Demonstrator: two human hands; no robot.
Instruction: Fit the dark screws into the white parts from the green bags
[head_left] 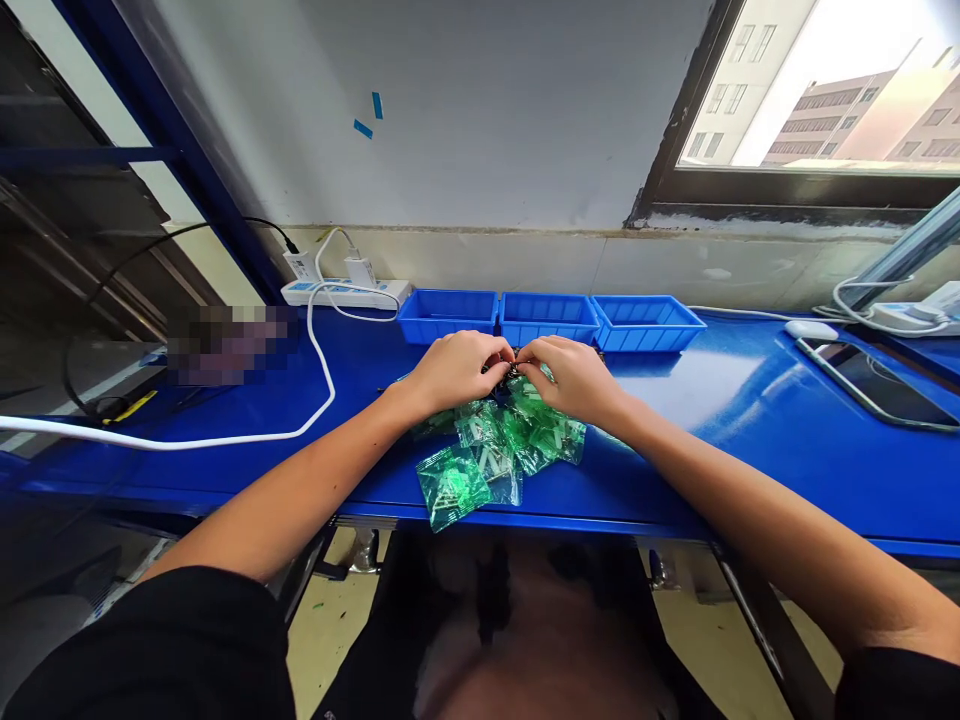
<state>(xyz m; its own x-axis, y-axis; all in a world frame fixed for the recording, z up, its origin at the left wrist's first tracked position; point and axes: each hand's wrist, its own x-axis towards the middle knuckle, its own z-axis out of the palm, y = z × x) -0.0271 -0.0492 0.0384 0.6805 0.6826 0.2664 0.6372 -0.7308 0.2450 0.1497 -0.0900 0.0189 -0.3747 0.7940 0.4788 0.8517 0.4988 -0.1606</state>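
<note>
Fingertip to fingertip, or nearly so, the left hand and the right hand meet over a blue table, seen from where I sit at the far end of the head camera. I read each grip as closed, thumb toward forefinger, on a small dark piece between them; its shape is too fine for me to make out.

Just below the fingers, on the table, I see a heap of clear green packets with pale slender pieces inside. The foremost packet lies aslant, one corner at the table's near edge. Bare forearms run back from each hand to black sleeves.

Beyond the hands, I count three blue bins side by side in a row. To their left, a white power strip lies near the wall with plugs in it, and a white cable loops across the table. Well to the right, I have a dark-screened device lying flat. Two strips of blue tape mark the wall; at upper right, a window shows buildings outside.
</note>
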